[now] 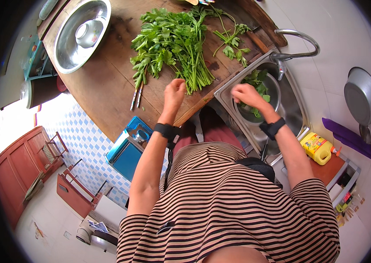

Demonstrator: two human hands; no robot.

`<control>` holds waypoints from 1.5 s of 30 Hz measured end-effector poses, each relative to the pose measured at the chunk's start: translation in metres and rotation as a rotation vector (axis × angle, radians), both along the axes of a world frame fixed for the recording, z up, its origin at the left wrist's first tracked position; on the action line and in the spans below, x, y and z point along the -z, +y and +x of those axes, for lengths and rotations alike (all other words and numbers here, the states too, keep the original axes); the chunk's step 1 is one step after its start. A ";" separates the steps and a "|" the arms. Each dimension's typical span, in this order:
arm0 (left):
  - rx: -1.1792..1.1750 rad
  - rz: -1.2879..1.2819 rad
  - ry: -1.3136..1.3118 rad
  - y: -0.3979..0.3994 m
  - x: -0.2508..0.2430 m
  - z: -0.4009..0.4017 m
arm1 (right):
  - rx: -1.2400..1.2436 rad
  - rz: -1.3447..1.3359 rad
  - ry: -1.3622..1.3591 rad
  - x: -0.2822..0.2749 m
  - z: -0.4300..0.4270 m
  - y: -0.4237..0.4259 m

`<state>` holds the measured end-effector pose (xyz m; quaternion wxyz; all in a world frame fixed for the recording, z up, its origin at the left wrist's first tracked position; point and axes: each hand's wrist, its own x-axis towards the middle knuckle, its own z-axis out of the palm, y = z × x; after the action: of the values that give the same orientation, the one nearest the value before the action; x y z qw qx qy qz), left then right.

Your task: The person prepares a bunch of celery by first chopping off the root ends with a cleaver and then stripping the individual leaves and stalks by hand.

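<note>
A large bunch of leafy green celery (185,49) lies on the wooden table, its cut stem ends towards me. Just left of those stem ends is my left hand (174,93), with curled fingers; whether anything small is in it cannot be seen. My right hand (248,95), slightly blurred, hovers with bent fingers over the near rim of the steel sink (292,121). Below it, a metal basin (276,88) in the sink holds loose green leaves (261,82). A few separate celery sprigs (233,41) rest on the table near the sink's far corner.
On the wooden table (113,82) stand a wide steel bowl (63,49) with a smaller bowl inside, and two patterned chopsticks (136,98). A curved faucet (304,54) reaches over the sink. To the right are a yellow detergent bottle (317,148) and a hanging pan (363,95).
</note>
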<state>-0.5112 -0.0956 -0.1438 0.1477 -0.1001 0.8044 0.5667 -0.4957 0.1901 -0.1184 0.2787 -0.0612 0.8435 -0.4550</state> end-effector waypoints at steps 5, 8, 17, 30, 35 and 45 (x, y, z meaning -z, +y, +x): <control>0.023 -0.198 0.035 0.034 0.020 0.002 | 0.254 -0.200 0.040 0.010 -0.056 -0.109; 0.061 -0.145 0.004 0.046 0.004 0.000 | 0.249 0.248 0.284 0.024 -0.069 -0.128; -0.065 0.570 -0.221 0.022 -0.054 -0.004 | 0.224 -0.458 -0.038 -0.061 -0.059 -0.109; -0.075 0.976 -0.161 0.020 -0.131 -0.061 | -0.071 -0.588 -0.272 -0.112 -0.059 -0.099; -0.040 0.840 0.064 0.025 -0.150 -0.068 | 0.132 -0.489 -0.024 -0.139 -0.064 -0.109; 0.078 0.860 0.155 0.007 -0.166 -0.054 | 0.330 -1.061 -0.651 -0.135 -0.063 -0.111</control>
<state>-0.5653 -0.0885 0.0222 0.1366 0.0439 0.5070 0.8499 -0.5587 0.0788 0.0169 0.3786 0.0810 0.3746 -0.8425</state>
